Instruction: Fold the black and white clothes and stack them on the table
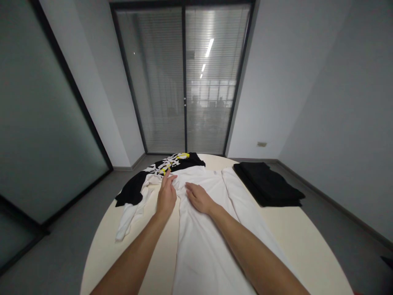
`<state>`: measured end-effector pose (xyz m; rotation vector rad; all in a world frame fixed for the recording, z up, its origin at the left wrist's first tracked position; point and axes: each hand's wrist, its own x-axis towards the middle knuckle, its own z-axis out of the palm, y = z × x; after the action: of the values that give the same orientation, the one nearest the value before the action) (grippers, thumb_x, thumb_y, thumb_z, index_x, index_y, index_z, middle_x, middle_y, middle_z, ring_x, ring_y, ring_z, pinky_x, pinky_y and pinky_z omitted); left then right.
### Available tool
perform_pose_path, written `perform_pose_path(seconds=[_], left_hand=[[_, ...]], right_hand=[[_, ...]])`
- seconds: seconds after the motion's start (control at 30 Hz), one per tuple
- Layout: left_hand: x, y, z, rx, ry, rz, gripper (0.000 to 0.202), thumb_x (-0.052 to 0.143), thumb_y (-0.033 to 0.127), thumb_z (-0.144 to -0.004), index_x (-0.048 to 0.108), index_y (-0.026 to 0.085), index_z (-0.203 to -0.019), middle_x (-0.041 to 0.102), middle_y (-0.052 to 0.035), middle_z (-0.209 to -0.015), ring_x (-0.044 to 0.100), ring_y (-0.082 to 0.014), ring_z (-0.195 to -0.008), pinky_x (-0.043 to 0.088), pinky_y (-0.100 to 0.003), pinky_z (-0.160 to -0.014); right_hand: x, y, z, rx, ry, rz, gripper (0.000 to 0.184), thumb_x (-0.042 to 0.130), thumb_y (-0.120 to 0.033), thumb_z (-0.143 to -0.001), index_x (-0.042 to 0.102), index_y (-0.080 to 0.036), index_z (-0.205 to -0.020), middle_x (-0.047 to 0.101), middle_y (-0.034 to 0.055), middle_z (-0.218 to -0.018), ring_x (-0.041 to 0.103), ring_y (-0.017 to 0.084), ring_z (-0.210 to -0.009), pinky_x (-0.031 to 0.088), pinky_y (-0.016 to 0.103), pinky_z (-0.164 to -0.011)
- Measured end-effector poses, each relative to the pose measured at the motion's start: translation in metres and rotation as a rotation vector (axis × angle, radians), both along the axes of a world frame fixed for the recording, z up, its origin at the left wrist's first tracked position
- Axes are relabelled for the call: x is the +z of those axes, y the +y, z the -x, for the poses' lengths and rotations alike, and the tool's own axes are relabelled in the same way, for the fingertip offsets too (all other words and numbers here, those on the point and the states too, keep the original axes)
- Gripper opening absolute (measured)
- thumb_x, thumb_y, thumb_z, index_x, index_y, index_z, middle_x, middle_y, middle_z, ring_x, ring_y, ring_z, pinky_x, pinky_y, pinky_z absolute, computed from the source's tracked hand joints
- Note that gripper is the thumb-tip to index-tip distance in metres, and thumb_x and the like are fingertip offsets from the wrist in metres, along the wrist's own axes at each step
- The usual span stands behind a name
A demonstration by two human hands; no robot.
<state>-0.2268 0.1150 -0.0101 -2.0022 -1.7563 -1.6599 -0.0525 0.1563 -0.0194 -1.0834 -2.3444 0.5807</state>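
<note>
Surface: A pale table (299, 237) with a curved rim stands before you; it gives the cloth a firm, flat bed.
White shirt: The shirt (202, 250) lies spread over the table's middle, its lower part running towards you, its top end at your hands. Judged to be placed so that both your arms reach it.
Right-hand strip: A long strip of white cloth lies along the shirt's right side; whether sleeve or turned-in edge cannot be told.
Right hand: Your right hand (199, 198) rests on the upper part, fingers together and slightly bent. No cloth shows between them; judged loose, probably steadying the fabric.
Left hand: Your left hand (166, 197) is at the upper left edge, fingers extended. Whether the thumb pinches cloth cannot be told.
Loose sleeve: The sleeve (131, 215) lies crumpled to the left of your left hand, evidently not straightened.
Black stack: The stack (267, 184) sits in flat layers near the right rim, presumably to leave the middle to the shirt.
Printed top: The black top (192, 162), marked white and yellow, lies loosely along the far left rim, against the white cloth.
Background: Glass doors (211, 131) with blinds stand beyond the table, well apart from your work.
</note>
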Motion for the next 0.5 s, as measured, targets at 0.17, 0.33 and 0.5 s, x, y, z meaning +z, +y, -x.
perform_pose_path(seconds=[0.17, 0.33, 0.5], left_hand=[[0.003, -0.008, -0.012, -0.038, 0.101, 0.047, 0.051, 0.039, -0.004, -0.085, 0.057, 0.020, -0.126, 0.036, -0.0098, -0.159, 0.052, -0.0226, -0.135, 0.046, -0.038, -0.112], [0.007, -0.012, -0.018, -0.058, 0.139, 0.075, 0.054, 0.038, -0.004, -0.085, 0.058, 0.022, -0.129, 0.033, -0.0079, -0.161, 0.051, -0.0244, -0.135, 0.048, -0.038, -0.109], [0.007, -0.011, -0.017, -0.010, 0.075, 0.071, 0.055, 0.038, -0.004, -0.084, 0.059, 0.023, -0.127, 0.034, -0.0059, -0.161, 0.051, -0.0231, -0.136, 0.048, -0.037, -0.109]], right_hand=[[0.003, 0.023, -0.002, -0.015, 0.003, 0.079, 0.046, 0.036, -0.022, -0.099, 0.046, -0.017, -0.144, 0.064, 0.0104, -0.136, 0.057, 0.022, -0.127, 0.040, 0.038, -0.108], [0.015, 0.048, 0.005, -0.038, -0.101, 0.091, 0.045, 0.039, -0.019, -0.097, 0.051, -0.024, -0.140, 0.068, 0.0041, -0.131, 0.057, 0.024, -0.125, 0.040, 0.045, -0.106], [0.020, 0.064, 0.021, -0.025, -0.190, 0.046, 0.052, 0.047, -0.022, -0.093, 0.046, -0.025, -0.146, 0.062, 0.0075, -0.139, 0.054, 0.028, -0.129, 0.040, 0.047, -0.105]])
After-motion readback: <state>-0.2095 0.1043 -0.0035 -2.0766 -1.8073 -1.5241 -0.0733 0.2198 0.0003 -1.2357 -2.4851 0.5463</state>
